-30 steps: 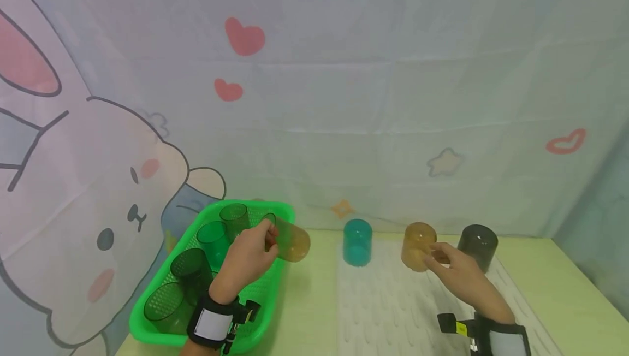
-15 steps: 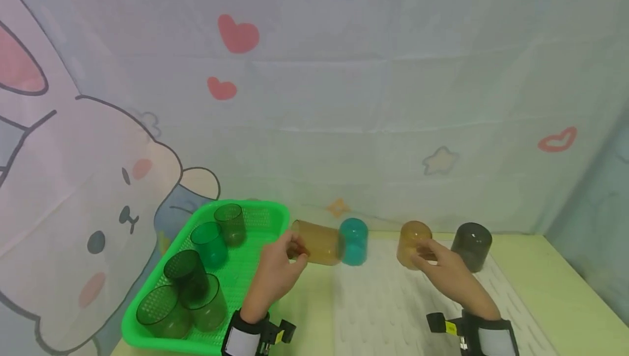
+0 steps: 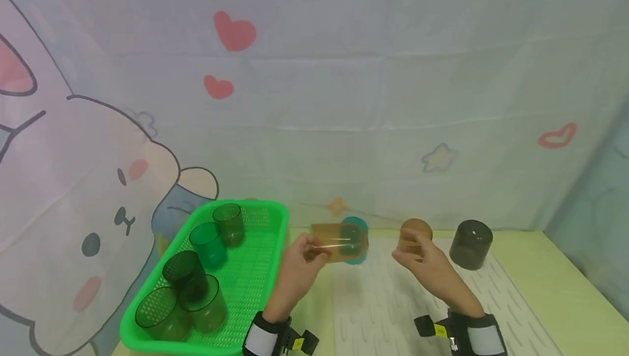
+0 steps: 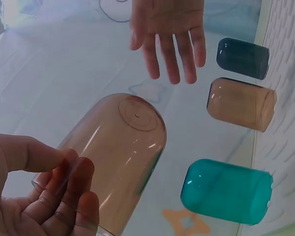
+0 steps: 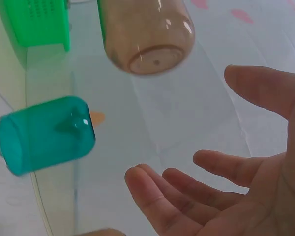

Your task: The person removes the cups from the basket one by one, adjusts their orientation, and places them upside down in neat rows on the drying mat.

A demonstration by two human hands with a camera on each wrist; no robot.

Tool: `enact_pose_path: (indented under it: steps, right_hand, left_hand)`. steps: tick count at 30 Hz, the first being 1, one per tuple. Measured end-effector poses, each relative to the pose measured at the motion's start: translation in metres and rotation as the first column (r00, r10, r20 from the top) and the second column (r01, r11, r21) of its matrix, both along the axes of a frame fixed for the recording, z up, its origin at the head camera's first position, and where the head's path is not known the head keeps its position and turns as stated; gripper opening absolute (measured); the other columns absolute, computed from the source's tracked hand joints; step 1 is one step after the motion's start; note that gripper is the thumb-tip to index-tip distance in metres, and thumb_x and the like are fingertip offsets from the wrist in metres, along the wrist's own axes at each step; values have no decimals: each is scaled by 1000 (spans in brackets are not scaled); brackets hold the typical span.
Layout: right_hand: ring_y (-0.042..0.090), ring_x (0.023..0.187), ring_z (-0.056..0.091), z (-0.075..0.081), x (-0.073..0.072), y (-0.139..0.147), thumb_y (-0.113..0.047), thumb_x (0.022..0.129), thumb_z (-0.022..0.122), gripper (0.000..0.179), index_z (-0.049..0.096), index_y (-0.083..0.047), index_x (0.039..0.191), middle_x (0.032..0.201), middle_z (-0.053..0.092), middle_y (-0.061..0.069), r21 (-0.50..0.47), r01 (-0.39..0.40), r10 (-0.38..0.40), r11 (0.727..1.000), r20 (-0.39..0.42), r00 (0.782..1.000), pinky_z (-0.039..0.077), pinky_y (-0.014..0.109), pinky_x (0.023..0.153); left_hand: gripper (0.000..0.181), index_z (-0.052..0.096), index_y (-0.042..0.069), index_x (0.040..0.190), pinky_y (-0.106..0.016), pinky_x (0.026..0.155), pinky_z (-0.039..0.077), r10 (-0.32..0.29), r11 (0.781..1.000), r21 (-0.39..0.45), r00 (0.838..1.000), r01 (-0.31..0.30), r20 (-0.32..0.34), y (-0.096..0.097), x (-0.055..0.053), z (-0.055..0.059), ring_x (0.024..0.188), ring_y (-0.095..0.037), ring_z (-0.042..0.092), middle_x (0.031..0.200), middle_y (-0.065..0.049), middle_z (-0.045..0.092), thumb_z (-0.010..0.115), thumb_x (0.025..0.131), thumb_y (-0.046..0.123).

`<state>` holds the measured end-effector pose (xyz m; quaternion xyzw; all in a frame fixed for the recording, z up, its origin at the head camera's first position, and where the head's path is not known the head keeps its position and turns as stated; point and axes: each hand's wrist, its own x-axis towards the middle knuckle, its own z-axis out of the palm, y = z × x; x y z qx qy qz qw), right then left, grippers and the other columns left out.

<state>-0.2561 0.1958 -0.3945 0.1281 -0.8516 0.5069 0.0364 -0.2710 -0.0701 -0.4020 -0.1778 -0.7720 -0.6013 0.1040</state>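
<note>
Nearest the person, a black band with a pale panel circled each wrist. Low on the left stood a green basket with five see-through cups set along its left side and near end, mouths up, two of them tilted at the front. Just past the basket's right edge, the left hand pinched an amber cup between thumb and fingers near its rim, holding it sideways in the air, closed base toward the right. The right hand held nothing; its fingers were apart and loosely bent, the palm facing the amber cup across a gap. Beneath the right hand lay a white ridged mat on a pale yellow-green table. Toward the mat's far edge three cups stood base up in a row, well apart: a teal cup, seen partly through the held one in the head view; a second amber cup, behind the right hand and clear of it; and a dark grey cup at the right. Behind everything hung a pale backdrop printed with a rabbit, hearts and stars.
</note>
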Motion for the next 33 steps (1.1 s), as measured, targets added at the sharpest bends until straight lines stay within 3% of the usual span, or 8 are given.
enact_pose_path:
  steps: [8, 12, 16, 20, 30, 33]
  right_hand:
    - [33, 115, 40, -1, -3, -21, -30, 87, 55, 58, 28, -11, 133, 134, 29, 12, -128, -103, 103, 986, -14, 995, 39, 45, 85]
    - [36, 113, 41, -1, -5, -29, -20, 87, 56, 56, 28, -6, 132, 132, 30, 17, -207, -150, 146, 967, -34, 989, 41, 42, 84]
    - [35, 113, 41, -3, -6, -34, -16, 86, 57, 53, 31, -6, 131, 129, 34, 19, -257, -196, 191, 946, -44, 981, 43, 33, 82]
    - [32, 113, 41, -4, -6, -37, -17, 85, 58, 54, 31, -7, 131, 125, 40, 18, -249, -204, 201, 947, -40, 979, 43, 30, 81]
    - [32, 109, 44, -4, -3, -38, -10, 86, 57, 51, 32, -7, 130, 124, 39, 18, -299, -196, 189, 934, -54, 981, 45, 32, 78]
    - [30, 108, 44, -4, -2, -39, -10, 85, 58, 51, 33, -7, 129, 124, 39, 17, -299, -191, 179, 935, -64, 982, 45, 32, 79]
  left_hand:
    - [17, 52, 2, 96, -32, 74, 45, -118, 989, 100, 989, 108, 91, 9, 10, 8, 82, -18, 57, 89, -6, 61, 58, 81, 5]
    - [19, 52, 4, 97, -32, 77, 45, -170, 978, 144, 977, 151, 128, 12, 4, -2, 84, -18, 58, 90, -5, 61, 60, 81, 8]
    - [20, 52, 3, 98, -33, 77, 45, -197, 968, 182, 970, 170, 142, 17, 5, -3, 85, -19, 58, 90, -6, 62, 60, 80, 7]
    - [19, 51, 1, 97, -33, 77, 45, -201, 963, 209, 970, 170, 134, 20, 7, -3, 85, -19, 59, 89, -7, 62, 60, 80, 6]
    - [22, 52, 1, 98, -32, 76, 46, -228, 961, 190, 963, 200, 143, 20, 7, -2, 85, -18, 59, 91, -7, 62, 62, 79, 8]
    - [24, 53, 4, 100, -32, 77, 45, -217, 972, 126, 967, 201, 134, 16, 7, 0, 87, -17, 58, 93, -4, 62, 62, 80, 14]
